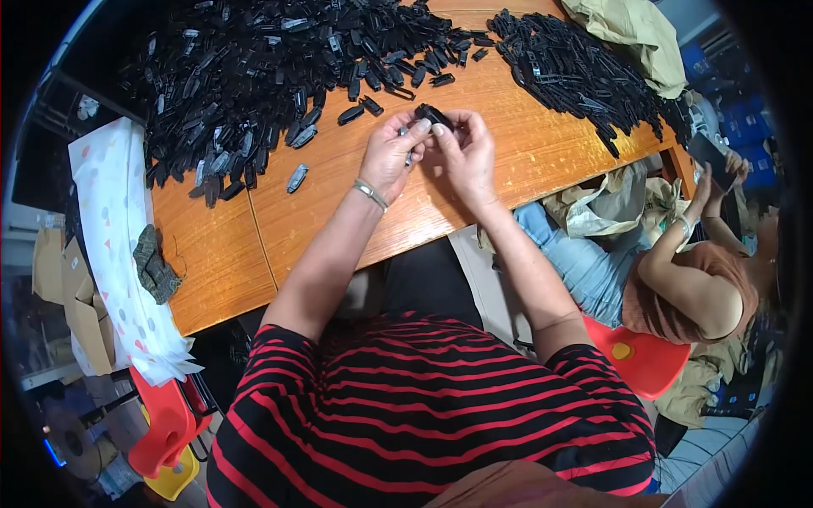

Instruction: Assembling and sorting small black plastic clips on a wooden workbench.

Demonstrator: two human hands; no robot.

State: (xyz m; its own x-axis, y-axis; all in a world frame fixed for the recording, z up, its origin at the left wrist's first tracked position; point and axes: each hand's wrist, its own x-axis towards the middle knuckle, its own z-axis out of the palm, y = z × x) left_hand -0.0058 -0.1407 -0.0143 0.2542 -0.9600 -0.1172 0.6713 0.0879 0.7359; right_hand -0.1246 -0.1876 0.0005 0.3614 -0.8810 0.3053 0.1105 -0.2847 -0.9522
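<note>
Here, between our two hands, sits a small black part (pixel 434 116), held up over the tabletop (pixel 529 148) at its middle. Our left hand (pixel 389 161) pinches it from the left, thumb on the near face, and our right hand (pixel 471 162) grips it from the right, so neither hand is clearly nearer. Its long axis seems to slant from far left to near right, though our fingers cover much of it. A greyish piece (pixel 407 158) shows under our left fingers; we cannot tell whether it joins the part.

Beyond and to the left spreads the heap of black clips (pixel 246 80), nearer our left hand, with a loose clip (pixel 297 178) lying apart, pointing away and slightly right. The pile of black strips (pixel 567 72) lies beyond and to the right, nearer our right hand.
</note>
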